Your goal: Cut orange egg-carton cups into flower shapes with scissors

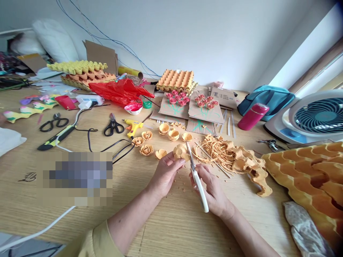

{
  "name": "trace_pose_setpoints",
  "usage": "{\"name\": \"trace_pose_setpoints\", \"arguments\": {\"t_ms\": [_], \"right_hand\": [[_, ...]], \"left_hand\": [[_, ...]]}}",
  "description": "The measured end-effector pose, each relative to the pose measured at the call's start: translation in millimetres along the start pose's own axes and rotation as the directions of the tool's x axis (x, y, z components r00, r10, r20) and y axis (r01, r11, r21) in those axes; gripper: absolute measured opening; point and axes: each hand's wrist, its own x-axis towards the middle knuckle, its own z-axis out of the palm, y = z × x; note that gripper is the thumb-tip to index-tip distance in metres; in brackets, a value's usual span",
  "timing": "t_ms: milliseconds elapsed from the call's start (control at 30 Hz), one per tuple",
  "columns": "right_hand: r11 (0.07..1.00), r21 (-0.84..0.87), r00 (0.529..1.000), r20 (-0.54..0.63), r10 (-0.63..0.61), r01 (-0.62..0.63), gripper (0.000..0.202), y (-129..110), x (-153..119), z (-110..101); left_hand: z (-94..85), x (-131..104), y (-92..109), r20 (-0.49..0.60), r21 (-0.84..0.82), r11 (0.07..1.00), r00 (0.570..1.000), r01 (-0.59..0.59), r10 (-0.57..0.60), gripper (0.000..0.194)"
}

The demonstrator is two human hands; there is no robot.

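My left hand (167, 174) pinches an orange egg-carton cup (180, 151) with petal-like edges. In my right hand (210, 187) is a pair of white-handled scissors (198, 185), its blades pointing up beside the cup's right edge. Just beyond my hands stand several cut cups (173, 135) and several rose shapes (146, 150) of the same orange material. A single cut cup (160, 154) lies left of the held one. To the right is a heap of orange carton scraps (214, 151), with small crumbs on the table under my hands.
Further back are a yellow glue gun (132, 126), black scissors (114, 125), a red plastic bag (120, 91) and cardboard with red flowers (178, 107). On the right stand a pink bottle (253, 116), a fan (318, 116) and large egg trays (308, 175). A white cable (40, 232) crosses the left side.
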Motion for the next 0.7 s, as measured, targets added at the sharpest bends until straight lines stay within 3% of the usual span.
{"name": "trace_pose_setpoints", "arguments": {"t_ms": [433,567,700], "right_hand": [[0.999,-0.023,0.998,-0.057,0.021,-0.022,0.024,2,-1,-1],[0.978,0.143,0.980,-0.108,0.166,-0.150,0.021,5,-1,0],[0.880,0.435,0.947,-0.155,0.282,-0.191,0.027,6,3,1]], "left_hand": [[-11.1,5,0,-0.011,0.052,0.998,0.999,-0.030,0.031,0.019],[-11.0,5,1,-0.009,0.058,0.998,1.000,-0.017,0.017,0.018],[-4.1,0,1,0.094,0.156,0.988,0.995,0.002,-0.016,0.023]]}}
